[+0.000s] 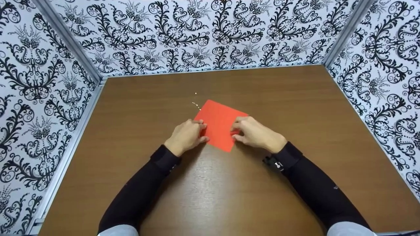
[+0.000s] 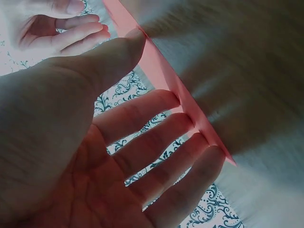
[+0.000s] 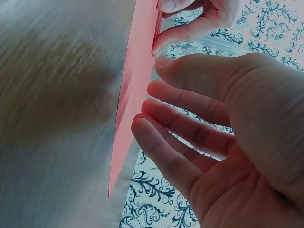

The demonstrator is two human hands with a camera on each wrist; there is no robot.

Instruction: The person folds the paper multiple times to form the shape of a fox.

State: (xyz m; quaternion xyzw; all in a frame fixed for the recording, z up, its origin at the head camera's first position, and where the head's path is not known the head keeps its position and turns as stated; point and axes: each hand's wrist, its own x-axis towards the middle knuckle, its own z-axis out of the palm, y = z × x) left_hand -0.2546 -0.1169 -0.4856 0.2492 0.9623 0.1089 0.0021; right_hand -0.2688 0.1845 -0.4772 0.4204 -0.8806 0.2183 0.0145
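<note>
A flat red-orange sheet of paper lies turned at an angle on the brown table. At its left edge is my left hand. In the left wrist view, the fingers of that hand are spread and nearly straight, and their tips touch the paper's edge; the thumb tip rests on the sheet too. My right hand is at the sheet's right side. Its fingers are loosely bent in the right wrist view, tips at or very near the paper, with nothing pinched between them and the thumb.
Small white specks lie on the wooden table beyond the sheet's left corner. Patterned black-and-white walls enclose the back and both sides, with metal framing at the corners. Dark sleeves cover both forearms.
</note>
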